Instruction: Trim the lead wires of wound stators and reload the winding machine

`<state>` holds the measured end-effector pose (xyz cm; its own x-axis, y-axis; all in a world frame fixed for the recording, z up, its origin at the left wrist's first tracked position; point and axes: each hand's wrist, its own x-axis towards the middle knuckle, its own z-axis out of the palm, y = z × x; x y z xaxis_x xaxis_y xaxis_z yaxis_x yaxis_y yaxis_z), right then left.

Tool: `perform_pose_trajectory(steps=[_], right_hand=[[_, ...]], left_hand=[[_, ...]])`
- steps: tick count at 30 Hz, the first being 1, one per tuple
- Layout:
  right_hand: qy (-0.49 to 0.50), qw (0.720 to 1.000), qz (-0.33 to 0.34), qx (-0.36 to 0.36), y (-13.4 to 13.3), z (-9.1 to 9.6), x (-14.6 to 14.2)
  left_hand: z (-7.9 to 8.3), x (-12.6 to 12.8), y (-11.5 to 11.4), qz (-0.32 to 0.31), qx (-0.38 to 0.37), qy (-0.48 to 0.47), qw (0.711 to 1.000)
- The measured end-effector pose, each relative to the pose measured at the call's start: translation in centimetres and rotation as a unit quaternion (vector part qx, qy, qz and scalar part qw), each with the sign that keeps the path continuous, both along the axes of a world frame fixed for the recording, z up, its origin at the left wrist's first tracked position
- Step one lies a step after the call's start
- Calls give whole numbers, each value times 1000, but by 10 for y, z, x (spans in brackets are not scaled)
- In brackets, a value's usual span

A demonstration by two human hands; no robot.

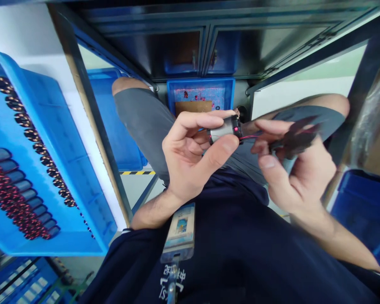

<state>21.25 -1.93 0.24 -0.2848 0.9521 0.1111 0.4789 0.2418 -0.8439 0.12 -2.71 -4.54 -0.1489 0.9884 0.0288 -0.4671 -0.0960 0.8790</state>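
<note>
Silver-grey metal cylinder with black ends [223, 130]: your left grip [188, 162] is pinching it above your grey shorts [142, 118]; your right grip [307, 177] is curling around a dark, blurred tool [299, 141]. Thin red wire [249, 137] is trailing; piece likely unfinished. Similar grey cylinders [22, 185] are lying in a blue plastic bin [76, 139]. Clear-sleeved badge [179, 234], white shirt lettering [167, 270]: illegible.

The cylindrical part [223, 130] is cased in smooth, softly shining metal; the large tray [82, 169] is moulded in smooth plastic; the trousers [142, 116] are made of matt cloth.
</note>
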Motion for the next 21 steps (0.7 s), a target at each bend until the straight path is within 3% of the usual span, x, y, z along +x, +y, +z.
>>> perform_pose_trajectory(steps=[2, 5, 9, 14, 18, 21], right_hand=[[-12, 999, 30, 30, -1, 0, 5], [-31, 998, 56, 14, -2, -1, 6], [-14, 999, 43, 4, -1, -2, 2], [-11, 997, 40, 57, 2, 0, -2], [-63, 996, 36, 46, 3, -1, -2], [-27, 999, 32, 25, 3, -12, 1]], left_hand=[[2, -3, 2, 3, 6, 18, 1000], [8, -3, 4, 21, 19, 30, 999], [11, 1, 5, 33, 12, 50, 998], [14, 0, 2, 20, 16, 70, 997], [10, -1, 0, 19, 4, 76, 997], [3, 3, -3, 26, 1, 75, 997]])
